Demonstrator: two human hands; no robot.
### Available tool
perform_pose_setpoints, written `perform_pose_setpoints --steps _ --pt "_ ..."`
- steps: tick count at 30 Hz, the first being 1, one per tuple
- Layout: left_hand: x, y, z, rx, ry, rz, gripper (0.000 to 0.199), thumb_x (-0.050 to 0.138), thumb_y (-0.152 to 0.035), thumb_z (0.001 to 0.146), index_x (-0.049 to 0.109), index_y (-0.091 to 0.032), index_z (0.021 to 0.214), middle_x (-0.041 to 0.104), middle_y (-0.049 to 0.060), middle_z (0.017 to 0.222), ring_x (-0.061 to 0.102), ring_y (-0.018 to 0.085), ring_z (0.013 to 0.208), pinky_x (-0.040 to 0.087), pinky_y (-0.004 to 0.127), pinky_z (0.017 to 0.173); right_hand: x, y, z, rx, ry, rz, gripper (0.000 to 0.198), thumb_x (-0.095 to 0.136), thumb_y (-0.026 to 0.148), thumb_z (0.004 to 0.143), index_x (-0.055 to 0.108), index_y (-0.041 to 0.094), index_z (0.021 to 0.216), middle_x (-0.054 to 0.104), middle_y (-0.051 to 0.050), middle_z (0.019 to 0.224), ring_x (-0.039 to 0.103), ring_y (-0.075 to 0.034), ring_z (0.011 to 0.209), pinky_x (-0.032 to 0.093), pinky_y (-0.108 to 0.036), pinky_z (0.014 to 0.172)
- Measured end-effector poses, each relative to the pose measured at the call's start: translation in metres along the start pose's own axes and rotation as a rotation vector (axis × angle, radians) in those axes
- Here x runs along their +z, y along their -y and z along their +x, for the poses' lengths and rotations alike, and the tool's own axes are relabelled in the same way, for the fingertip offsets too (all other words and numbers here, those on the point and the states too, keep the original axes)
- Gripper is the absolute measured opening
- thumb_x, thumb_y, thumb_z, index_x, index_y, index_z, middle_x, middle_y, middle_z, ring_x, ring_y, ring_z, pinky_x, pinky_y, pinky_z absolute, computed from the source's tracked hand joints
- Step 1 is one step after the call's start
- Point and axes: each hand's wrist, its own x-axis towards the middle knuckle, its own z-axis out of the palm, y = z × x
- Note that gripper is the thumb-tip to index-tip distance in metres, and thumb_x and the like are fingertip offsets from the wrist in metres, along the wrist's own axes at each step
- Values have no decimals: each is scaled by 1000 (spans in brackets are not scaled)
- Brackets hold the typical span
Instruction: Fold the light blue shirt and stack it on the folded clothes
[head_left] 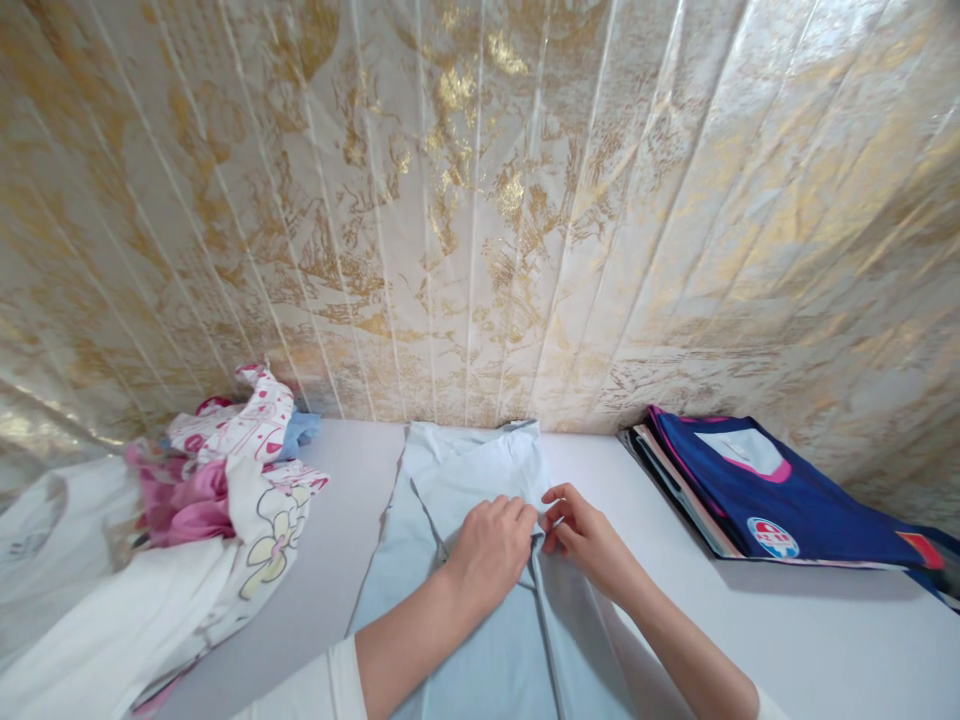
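A light blue garment [465, 650] lies lengthwise on the white table, with a side folded over and a dark seam line running down its right part. My left hand [495, 550] rests on it with fingers bent and closed on a gathered fold near the right edge. Beside it, my right hand [581, 530] curls its fingers at that same edge, thumb and fingertips on the cloth. The fingertips of both hands are partly hidden by the fold and by each other. The garment's far end reaches close to the wall.
On the left, a loose heap of clothes [180, 570] holds white, pink and printed pieces. A dark blue folded item with a round badge [742, 480] tops a flat stack at the right. Behind the white table [795, 650] rises a gold-patterned covering [480, 220].
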Motion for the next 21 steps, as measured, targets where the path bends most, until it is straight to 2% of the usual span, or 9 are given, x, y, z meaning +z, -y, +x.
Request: perform_pose_setpoints --steps 6,9,12,14,19,21 --pt "6 -10 -3 5 6 -30 9 56 -24 94 59 -17 98 65 7 98 61 25 94 51 38 80 -6 0 2 13 72 -52 34 37 16 66 49 22 97 63 3 73 63 -15 61 46 -27 59" --pt "11 -4 -10 44 -28 -72 21 56 -34 95 59 -19 109 64 7 114 59 25 108 48 38 90 -16 8 4 -76 26 -214 29 39 15 70 56 21 93 68 -1 82 62 -15 68 46 -28 66" --pt "20 6 -17 166 -41 -147 50 46 -51 98 48 -18 135 45 11 146 38 28 136 33 44 109 -28 12 13 -144 -38 -303 27 41 16 76 61 21 94 70 -2 91 64 -15 75 47 -27 70" --pt "27 10 -22 219 10 -188 64 36 -58 99 34 -16 147 31 12 155 25 26 144 23 45 115 -34 7 25 -150 -70 -354 27 42 15 79 64 21 96 71 -3 94 65 -15 80 48 -27 74" --pt "35 0 -36 238 98 -237 69 29 -57 100 16 -16 154 13 10 160 13 23 147 13 43 119 -43 -25 74 -79 -154 -469 27 49 10 85 65 17 105 67 -9 110 65 -17 90 49 -32 87" --pt "33 -8 -42 250 116 -258 69 29 -57 100 14 -17 155 11 9 160 11 23 148 12 43 119 -46 -37 95 -24 -199 -517 24 55 17 91 62 16 113 63 -11 118 64 -19 95 50 -37 90"
